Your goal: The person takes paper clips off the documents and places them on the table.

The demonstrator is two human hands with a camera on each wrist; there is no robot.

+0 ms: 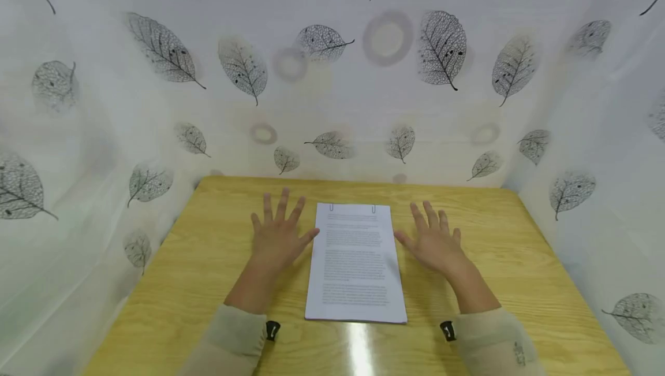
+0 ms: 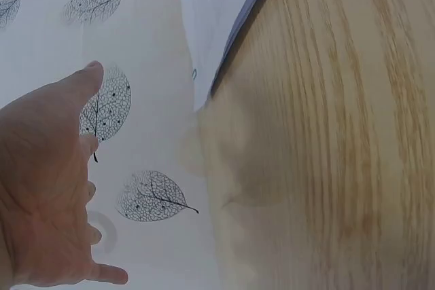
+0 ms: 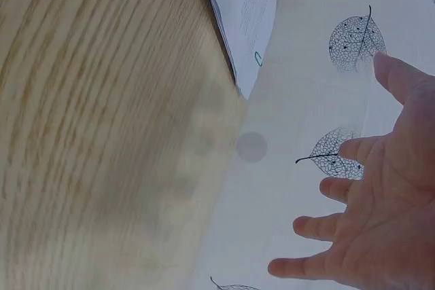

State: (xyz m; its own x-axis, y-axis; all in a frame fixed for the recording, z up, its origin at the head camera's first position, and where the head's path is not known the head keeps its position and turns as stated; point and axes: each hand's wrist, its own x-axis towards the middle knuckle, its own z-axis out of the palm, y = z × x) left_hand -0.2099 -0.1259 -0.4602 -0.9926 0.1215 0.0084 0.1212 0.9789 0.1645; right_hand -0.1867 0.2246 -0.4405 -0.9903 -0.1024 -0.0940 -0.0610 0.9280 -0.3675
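A stack of printed paper [image 1: 355, 266] lies on the wooden table between the two hands. Two paper clips, a left one [image 1: 331, 207] and a right one [image 1: 373, 208], sit on its top edge; in the wrist views the clips look green. My left hand [image 1: 277, 240] is spread beside the stack's left edge, its thumb tip close to the paper. On the other side, my right hand [image 1: 436, 243] has its fingers spread, with the thumb near the stack's right edge. Both palms appear empty in the wrist views, the left [image 2: 44, 188] and the right [image 3: 394, 195].
The wooden table [image 1: 208, 283] has a light streak near its front. White curtain-like sheeting [image 1: 332, 93] printed with leaves encloses the back and both sides. Each sleeve cuff has a black piece beside it, one at the left [image 1: 272, 330] and one at the right [image 1: 447, 331].
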